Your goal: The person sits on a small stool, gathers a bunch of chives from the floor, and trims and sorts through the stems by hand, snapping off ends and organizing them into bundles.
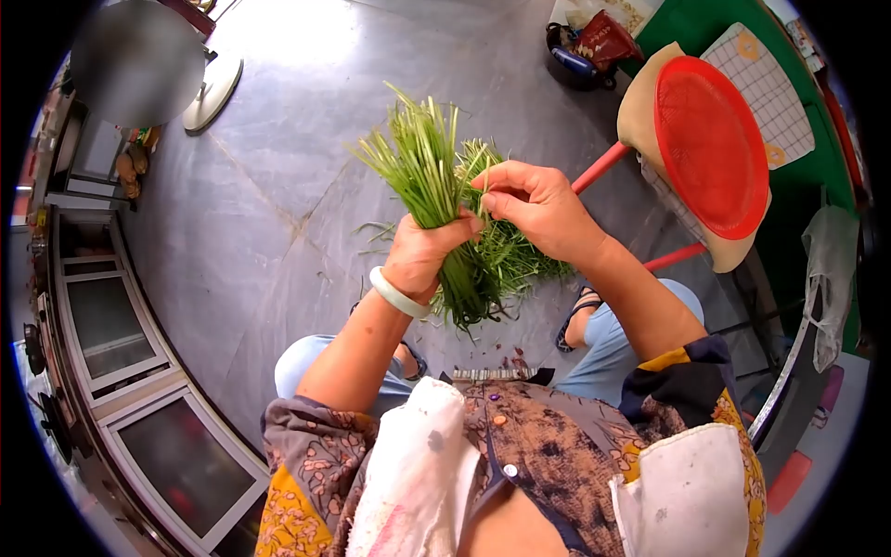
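A thick bunch of long green stalks (422, 172) stands upright in my left hand (429, 249), whose fingers wrap round its middle. Pale cut ends point up and dark leafy ends hang below the fist. Just right of the bunch, my right hand (543, 209) pinches with thumb and forefinger at a thin pale green stalk beside it. Behind and beneath both hands, a loose heap of green stalks (524, 260) lies on the grey floor (269, 167).
A red plastic basket (713, 148) rests on a stool with red legs (601, 167) at the right. Further back is a dark pot (577, 67) holding packets. Cabinets (111, 325) line the left. A round white base (215, 93) stands upper left.
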A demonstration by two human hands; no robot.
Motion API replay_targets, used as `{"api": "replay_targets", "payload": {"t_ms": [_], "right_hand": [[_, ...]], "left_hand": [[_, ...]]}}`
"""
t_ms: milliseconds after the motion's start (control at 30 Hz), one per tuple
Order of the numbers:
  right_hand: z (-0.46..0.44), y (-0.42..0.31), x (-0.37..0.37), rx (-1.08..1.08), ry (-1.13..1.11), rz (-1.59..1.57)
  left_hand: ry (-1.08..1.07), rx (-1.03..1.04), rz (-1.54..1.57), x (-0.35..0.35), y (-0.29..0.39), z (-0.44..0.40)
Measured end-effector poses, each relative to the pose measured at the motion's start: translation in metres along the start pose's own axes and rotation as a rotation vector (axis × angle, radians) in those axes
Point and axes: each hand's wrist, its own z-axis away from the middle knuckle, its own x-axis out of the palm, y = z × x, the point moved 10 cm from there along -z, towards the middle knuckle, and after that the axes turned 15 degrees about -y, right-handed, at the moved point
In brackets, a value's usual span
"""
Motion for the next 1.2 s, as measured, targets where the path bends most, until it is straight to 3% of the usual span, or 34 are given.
{"api": "replay_targets", "payload": {"t_ms": [167, 267, 367, 600, 700, 767, 867, 967, 1100, 1133, 1200], "right_hand": [[0.005, -0.008, -0.010, -0.003, 0.060, 0.156], [0.012, -0.031, -0.011, -0.096, 0.162, 0.444], [0.014, -0.042, -0.015, -0.175, 0.230, 0.528], [0.019, -0.024, -0.073, -0.072, 0.387, 0.562], [0.016, 0.000, -0.081, 0.077, 0.300, 0.506], [0.014, 0.008, -0.045, 0.095, 0.070, 0.462], [0.013, 0.007, -0.002, 0.154, -0.214, 0.711], [0.009, -0.004, -0.010, 0.024, -0.098, 0.423], [0.004, 0.013, 0.004, 0.114, -0.019, -0.288], [0.002, 0.016, 0.006, 0.096, -0.045, -0.294], [0.000, 0.001, 0.005, -0.054, -0.022, -0.494]], "left_hand": [[0.026, -0.013, -0.038, -0.006, 0.002, 0.001], [0.020, -0.016, -0.039, -0.004, 0.001, 0.003], [0.003, -0.031, 0.004, 0.004, 0.002, 0.006], [-0.021, -0.046, 0.121, 0.003, 0.002, 0.012], [-0.016, -0.039, 0.172, -0.004, 0.000, 0.016], [-0.001, -0.037, 0.202, -0.007, 0.002, 0.018], [0.015, -0.051, 0.211, -0.007, 0.004, 0.021], [-0.006, -0.057, 0.204, -0.005, 0.002, 0.019], [-0.064, -0.058, 0.197, 0.002, -0.005, 0.013], [-0.091, -0.066, 0.204, 0.007, -0.006, 0.012], [-0.146, -0.099, 0.267, 0.017, -0.007, 0.011]]}}
